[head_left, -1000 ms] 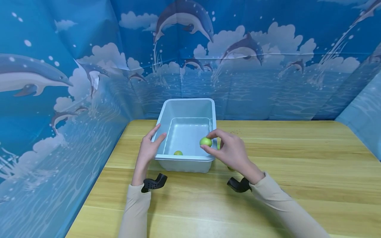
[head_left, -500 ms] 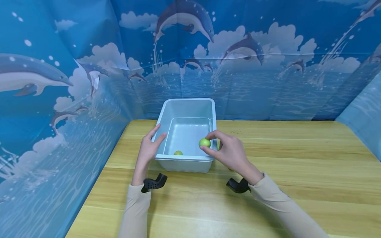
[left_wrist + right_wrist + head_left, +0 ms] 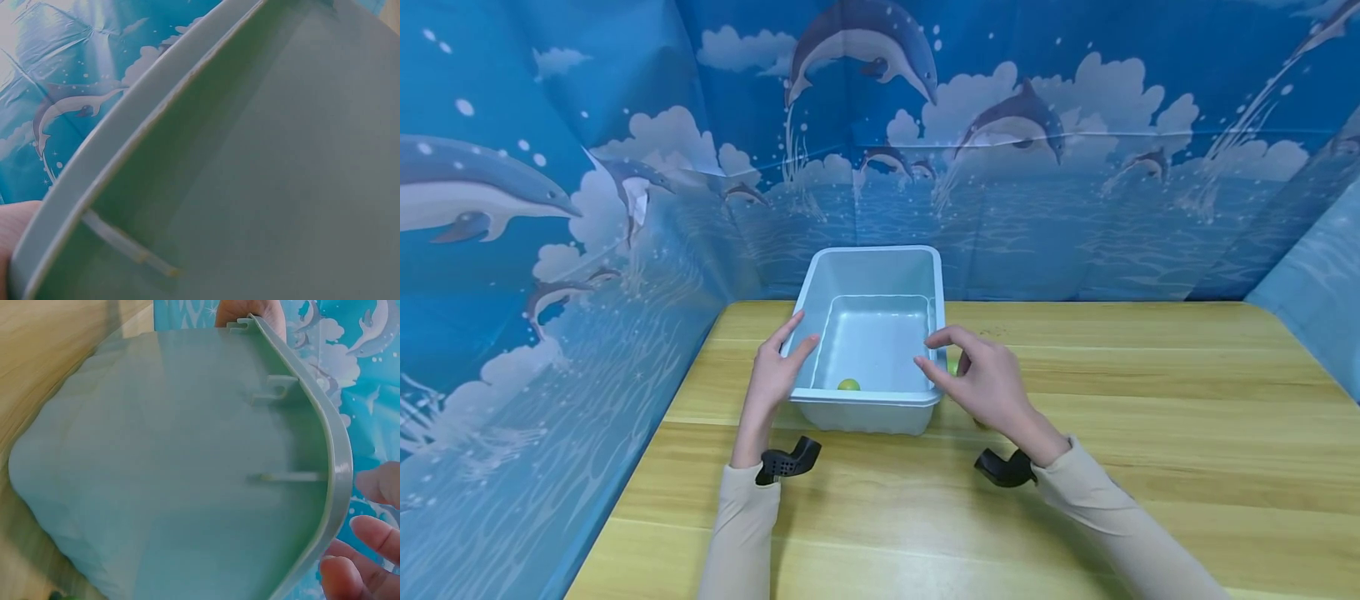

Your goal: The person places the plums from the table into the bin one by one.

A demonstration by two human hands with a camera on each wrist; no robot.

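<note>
At centre of frame, one pale-blue plastic tub (image 3: 865,417) on wooden table (image 3: 1187,400); one round green fruit (image 3: 848,385) within, by the lower wall. At left rim: left hand (image 3: 773,369), thumb and forefinger straight, touching. Over right rim: right hand (image 3: 987,379), empty, fingertips parted.

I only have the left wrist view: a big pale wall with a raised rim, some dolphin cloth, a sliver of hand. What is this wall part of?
Observer: An open-topped pale blue box, seen whole in the head view.

Visitor: Oh! Is anything inside it?

Observer: Yes, one small green fruit shows at the end nearest the person, partly hidden by the front rim.

Visitor: And where's the other hand?

Observer: The right hand reaches over the box's right side, its thumb and fingers apart, with nothing visible between them.
</note>
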